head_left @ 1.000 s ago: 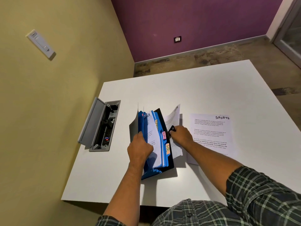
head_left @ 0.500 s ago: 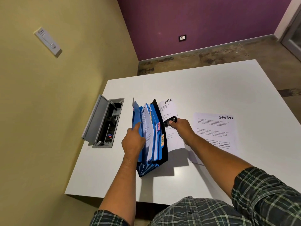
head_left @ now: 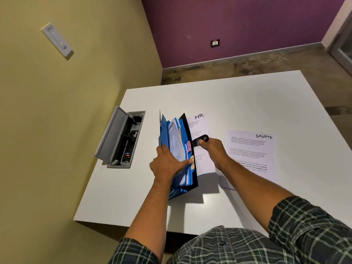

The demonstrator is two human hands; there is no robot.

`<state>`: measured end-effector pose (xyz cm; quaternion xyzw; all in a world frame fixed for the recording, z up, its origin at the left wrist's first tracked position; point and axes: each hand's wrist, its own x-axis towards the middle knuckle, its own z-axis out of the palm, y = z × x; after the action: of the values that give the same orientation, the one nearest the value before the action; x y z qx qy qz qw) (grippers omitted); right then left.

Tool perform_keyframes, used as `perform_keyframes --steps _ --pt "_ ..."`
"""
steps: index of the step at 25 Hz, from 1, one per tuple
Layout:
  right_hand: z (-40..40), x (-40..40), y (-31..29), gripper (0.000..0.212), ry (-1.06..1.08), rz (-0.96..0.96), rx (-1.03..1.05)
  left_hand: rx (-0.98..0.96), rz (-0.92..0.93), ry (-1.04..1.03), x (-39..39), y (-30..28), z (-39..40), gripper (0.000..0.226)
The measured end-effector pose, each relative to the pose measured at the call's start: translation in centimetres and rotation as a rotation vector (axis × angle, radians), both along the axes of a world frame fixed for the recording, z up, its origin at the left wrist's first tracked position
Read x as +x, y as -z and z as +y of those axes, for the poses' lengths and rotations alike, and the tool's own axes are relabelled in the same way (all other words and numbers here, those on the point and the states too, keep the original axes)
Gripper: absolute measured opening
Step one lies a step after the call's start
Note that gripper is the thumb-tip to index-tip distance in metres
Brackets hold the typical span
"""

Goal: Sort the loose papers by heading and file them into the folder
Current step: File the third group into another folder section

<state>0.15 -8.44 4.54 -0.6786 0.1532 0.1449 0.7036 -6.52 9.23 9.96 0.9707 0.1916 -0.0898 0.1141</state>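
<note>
Head view: blue expanding file folder (head_left: 178,155) stands on edge on white desk (head_left: 238,103), w/ black back cover (head_left: 187,130) on its right side. Long axis runs near-to-far, roughly from person's body toward purple wall (head_left: 238,25); pockets fan open upward, leaning left. Tabs along right edge: pink ADMIN tab (head_left: 189,146), orange HR tab (head_left: 192,160), yellow tab further back. Sheet headed FINANCE (head_left: 174,138) sticks up from a pocket.

Left hand (head_left: 167,164) grips dividers from left side, fingers curled over pocket tops, index tip at HR tab. Right hand (head_left: 214,151) pinches black strap closure (head_left: 200,139), thumb on top, w/ HR sheet (head_left: 202,130) behind/under it, just right of back cover; cannot tell if hand also holds that sheet.

SPORTS sheet (head_left: 251,149) lies flat on desk right of HR sheet, right forearm crossing its near-left corner; another sheet edge pokes out beneath.

Left of folder: open gray desk power box (head_left: 122,138), lid tilted up, apart from folder. Wall switch plate (head_left: 57,40) on yellow wall; outlet (head_left: 215,43) on purple wall.

Open desk room far side & far right; near edge close to folder's near end.
</note>
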Motion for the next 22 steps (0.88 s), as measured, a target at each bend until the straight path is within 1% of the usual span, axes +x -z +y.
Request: perform_keyframes --steps 4,6,8,10,11,12,14,15,16,17,20,22 --pt "0.1 -0.2 0.0 0.014 -0.007 0.001 0.002 0.012 0.029 0.004 0.3 -0.1 -0.3 0.088" --pt "-0.2 -0.2 0.0 0.017 -0.02 -0.018 -0.039 -0.007 0.024 -0.009 0.4 -0.3 0.1 0.079" --pt "-0.7 -0.5 0.4 0.02 -0.024 -0.027 -0.077 -0.039 0.001 0.026 0.2 -0.3 0.8 0.077" --pt "-1.3 -1.1 1.1 0.022 -0.007 -0.011 -0.089 -0.057 -0.025 0.156 -0.1 -0.2 1.4 0.088" --pt "-1.6 -1.4 1.4 0.022 -0.003 -0.003 -0.095 -0.037 -0.024 0.232 -0.2 -0.1 1.6 0.092" --pt "-1.8 -1.7 1.8 0.022 -0.002 0.006 -0.102 0.0 -0.006 0.287 -0.3 -0.1 1.7 0.091" --pt "-1.8 -2.1 2.2 0.022 0.0 0.005 -0.108 0.056 0.036 0.3 -0.3 0.1 1.3 0.076" --pt "-1.8 -2.2 2.2 0.023 0.004 -0.006 -0.105 0.05 0.029 0.274 -0.3 0.2 0.9 0.07" --pt "-1.6 -2.3 2.1 0.024 0.007 -0.021 -0.1 0.03 0.01 0.24 -0.4 0.3 0.5 0.069" --pt "-1.5 -2.3 2.0 0.024 0.007 -0.036 -0.097 0.006 -0.009 0.207 -0.5 0.5 0.1 0.074" --pt "-1.0 -2.2 1.5 0.018 -0.01 -0.067 -0.097 -0.03 -0.027 0.16 -0.9 0.8 -0.7 0.113" --pt "-0.8 -2.0 1.2 0.017 -0.015 -0.076 -0.082 -0.019 -0.022 0.155 -1.1 0.8 -0.8 0.122"
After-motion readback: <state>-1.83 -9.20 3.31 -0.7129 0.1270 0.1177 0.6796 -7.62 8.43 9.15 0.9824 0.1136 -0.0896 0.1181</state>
